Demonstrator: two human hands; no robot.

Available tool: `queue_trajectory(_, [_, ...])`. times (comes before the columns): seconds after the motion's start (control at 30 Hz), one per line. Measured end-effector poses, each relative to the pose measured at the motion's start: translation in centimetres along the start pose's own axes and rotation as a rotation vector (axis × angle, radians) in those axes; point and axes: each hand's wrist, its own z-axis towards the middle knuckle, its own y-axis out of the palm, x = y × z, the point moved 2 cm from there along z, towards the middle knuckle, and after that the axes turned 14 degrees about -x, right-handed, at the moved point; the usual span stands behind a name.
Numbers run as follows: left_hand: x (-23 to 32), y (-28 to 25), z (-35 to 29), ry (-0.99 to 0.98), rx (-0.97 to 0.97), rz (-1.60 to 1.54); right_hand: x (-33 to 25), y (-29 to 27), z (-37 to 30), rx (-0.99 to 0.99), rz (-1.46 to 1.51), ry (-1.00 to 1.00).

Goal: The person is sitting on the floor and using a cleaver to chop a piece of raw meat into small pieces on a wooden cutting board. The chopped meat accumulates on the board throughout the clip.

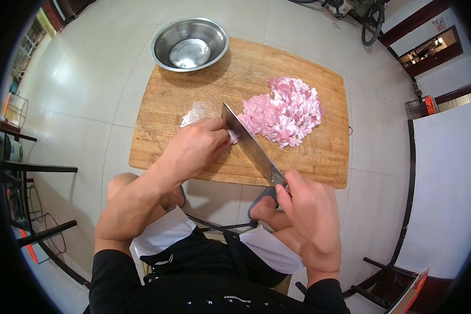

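Note:
My right hand (310,206) is wrapped round the handle of a cleaver (251,144), its broad blade slanting up and left over the cutting board (162,131). Fingers curled, my left hand (196,147) presses on a small piece of pink meat (233,137) beside the blade's left face. Most of that piece is hidden by the fingers and the blade. To the right of the cleaver lies a heap of sliced pink meat (290,112). A whitish patch (196,112) of scraps or residue lies on the board just beyond my left hand.
A steel bowl (190,44) with nothing in it stands at the board's far left corner. Pale floor tiles (83,94) surround the board. Dark-framed furniture (42,168) is at the left, a white-topped table (445,193) at the right. A bicycle wheel (372,23) shows at the far right.

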Motion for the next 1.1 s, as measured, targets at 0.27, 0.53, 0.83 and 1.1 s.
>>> queue_trajectory(0.27, [-0.4, 0.3, 0.0, -0.004, -0.01, -0.01, -0.1, 0.4, 0.0, -0.078, 0.018, -0.006])
queue_trajectory(0.53, [-0.9, 0.3, 0.3, 0.013, -0.056, -0.039, 0.3, 1.7, 5.4, -0.127, 0.053, 0.006])
queue_trajectory(0.83, [0.3, 0.3, 0.3, 0.095, -0.045, -0.056, 0.2, 2.1, 10.3, -0.011, 0.003, -0.011])
queue_trajectory(1.1, [-2.0, -1.0, -0.5, -0.13, 0.027, 0.001, 6.5, 2.5, 10.2, -0.246, 0.736, 0.145])
